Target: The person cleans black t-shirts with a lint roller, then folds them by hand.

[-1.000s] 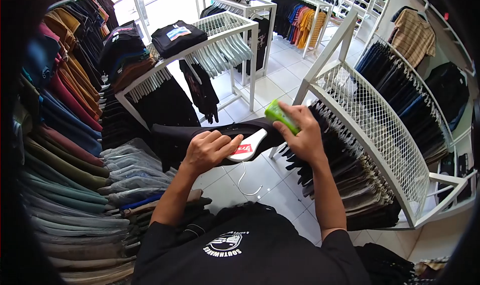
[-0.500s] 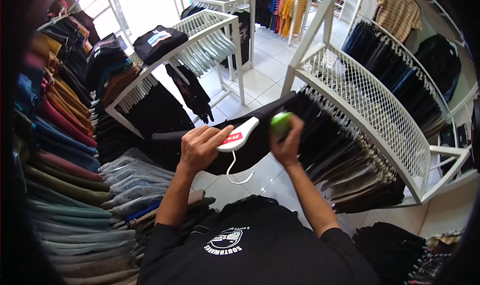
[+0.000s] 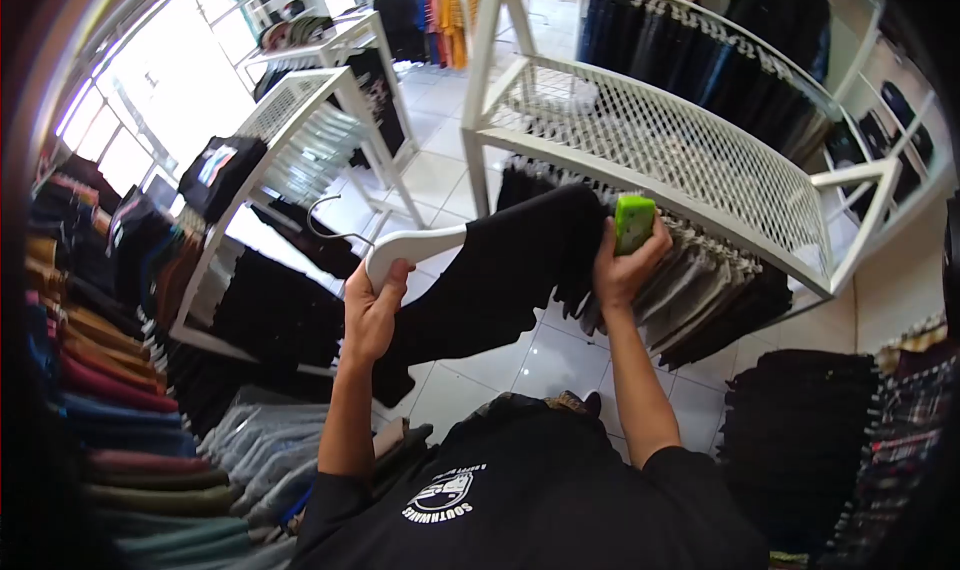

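Note:
My left hand (image 3: 374,310) is closed around the neck of a white hanger (image 3: 420,242), whose metal hook points to the left. A black garment (image 3: 530,232) hangs from the hanger's right part and drapes down in front of me. At the garment's right end my right hand (image 3: 632,266) grips a small bright green handheld object (image 3: 635,224) with a greyish face, held upright; its exact kind I cannot tell.
A white mesh-topped rack (image 3: 660,140) with hung trousers stands ahead to the right. Another white rack (image 3: 300,120) holds empty hangers and folded black shirts (image 3: 222,170). Rows of coloured garments (image 3: 110,400) line my left, and dark clothes (image 3: 800,440) hang at lower right.
The hanger has turned so its hook points left instead of down toward me, and its red label no longer shows. My right hand with the green object has moved right. The view swung right.

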A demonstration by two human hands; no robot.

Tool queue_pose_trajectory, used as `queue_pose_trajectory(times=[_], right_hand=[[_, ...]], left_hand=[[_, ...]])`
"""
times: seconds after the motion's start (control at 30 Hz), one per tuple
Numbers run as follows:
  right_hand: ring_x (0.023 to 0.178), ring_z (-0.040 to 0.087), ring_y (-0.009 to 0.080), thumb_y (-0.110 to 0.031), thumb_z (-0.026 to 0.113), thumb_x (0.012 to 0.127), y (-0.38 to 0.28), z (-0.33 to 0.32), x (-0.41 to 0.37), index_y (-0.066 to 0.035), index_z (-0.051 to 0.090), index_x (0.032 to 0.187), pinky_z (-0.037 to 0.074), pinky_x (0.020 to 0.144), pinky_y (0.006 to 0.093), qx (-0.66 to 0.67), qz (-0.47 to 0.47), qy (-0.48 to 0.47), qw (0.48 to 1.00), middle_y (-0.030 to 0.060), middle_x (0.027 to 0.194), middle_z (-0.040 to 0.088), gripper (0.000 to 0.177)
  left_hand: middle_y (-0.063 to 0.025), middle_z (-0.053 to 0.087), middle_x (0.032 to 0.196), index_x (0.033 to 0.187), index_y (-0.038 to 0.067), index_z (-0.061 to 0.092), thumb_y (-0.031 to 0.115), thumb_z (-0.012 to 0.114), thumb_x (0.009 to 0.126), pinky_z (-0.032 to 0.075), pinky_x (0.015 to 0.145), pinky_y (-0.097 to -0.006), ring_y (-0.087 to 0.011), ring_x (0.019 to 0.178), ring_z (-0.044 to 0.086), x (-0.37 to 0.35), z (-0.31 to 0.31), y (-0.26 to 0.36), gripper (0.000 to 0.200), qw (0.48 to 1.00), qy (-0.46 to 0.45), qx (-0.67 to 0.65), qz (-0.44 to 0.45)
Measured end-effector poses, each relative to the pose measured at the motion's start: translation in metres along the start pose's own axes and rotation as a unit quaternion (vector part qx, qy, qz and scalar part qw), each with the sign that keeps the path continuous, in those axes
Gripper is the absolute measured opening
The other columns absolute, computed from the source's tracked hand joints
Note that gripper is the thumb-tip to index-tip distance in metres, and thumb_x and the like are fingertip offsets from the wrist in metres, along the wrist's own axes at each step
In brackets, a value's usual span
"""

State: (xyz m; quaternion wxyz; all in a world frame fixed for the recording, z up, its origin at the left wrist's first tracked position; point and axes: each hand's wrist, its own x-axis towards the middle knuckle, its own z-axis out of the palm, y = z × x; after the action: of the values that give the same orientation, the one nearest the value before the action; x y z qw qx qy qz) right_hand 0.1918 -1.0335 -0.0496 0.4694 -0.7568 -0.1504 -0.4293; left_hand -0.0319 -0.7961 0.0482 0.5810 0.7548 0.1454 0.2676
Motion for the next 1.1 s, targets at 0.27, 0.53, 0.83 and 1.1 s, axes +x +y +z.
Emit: queue_pose_trajectory(times=[0.27, 0.53, 0.83, 1.1], right_hand=[[0.117, 0.054, 0.0403, -0.03, 0.077, 0.089, 0.03, -0.085, -0.001, 0.001, 0.047, 0.148, 0.046, 0.102, 0.0472, -0.061, -0.142, -0.071, 0.985, 0.0216, 0.128, 0.051, 0.073], [0.116, 0.054, 0.0403, -0.027, 0.076, 0.094, 0.081, -0.185, 0.037, 0.006, 0.043, 0.15, 0.047, 0.098, 0.0461, -0.17, 0.007, 0.044, 0.984, 0.025, 0.128, 0.052, 0.072], [0.114, 0.055, 0.0428, -0.029, 0.07, 0.098, 0.237, -0.269, 0.085, 0.003, 0.042, 0.152, 0.046, 0.099, 0.0487, -0.256, 0.153, 0.066, 0.952, 0.027, 0.124, 0.054, 0.069], [0.118, 0.057, 0.0443, -0.026, 0.067, 0.094, 0.32, -0.276, 0.182, 0.006, 0.037, 0.153, 0.049, 0.099, 0.0492, -0.262, 0.166, -0.109, 0.944, 0.0284, 0.128, 0.053, 0.074]], left_hand=[[0.0079, 0.046, 0.065, 0.101, 0.001, 0.068, 0.035, 0.061, 0.107, 0.026, 0.048, -0.0223, -0.0012, 0.054, 0.036, 0.032, 0.098, 0.005, 0.035, 0.98, -0.182, -0.042, -0.065], [0.0068, 0.051, 0.069, 0.1, 0.002, 0.069, 0.037, 0.062, 0.106, 0.031, 0.051, -0.0218, -0.0021, 0.058, 0.041, 0.044, 0.194, 0.011, 0.036, 0.959, -0.265, -0.052, -0.082], [0.0042, 0.06, 0.082, 0.117, -0.001, 0.068, 0.028, 0.064, 0.105, 0.039, 0.064, -0.0231, -0.0047, 0.071, 0.047, 0.038, 0.318, 0.047, 0.032, 0.938, -0.341, -0.057, -0.007], [-0.011, 0.071, 0.083, 0.114, -0.002, 0.068, 0.03, 0.069, 0.101, 0.05, 0.069, -0.0326, -0.0142, 0.073, 0.061, 0.031, 0.392, 0.056, 0.034, 0.927, -0.367, 0.019, 0.07]])
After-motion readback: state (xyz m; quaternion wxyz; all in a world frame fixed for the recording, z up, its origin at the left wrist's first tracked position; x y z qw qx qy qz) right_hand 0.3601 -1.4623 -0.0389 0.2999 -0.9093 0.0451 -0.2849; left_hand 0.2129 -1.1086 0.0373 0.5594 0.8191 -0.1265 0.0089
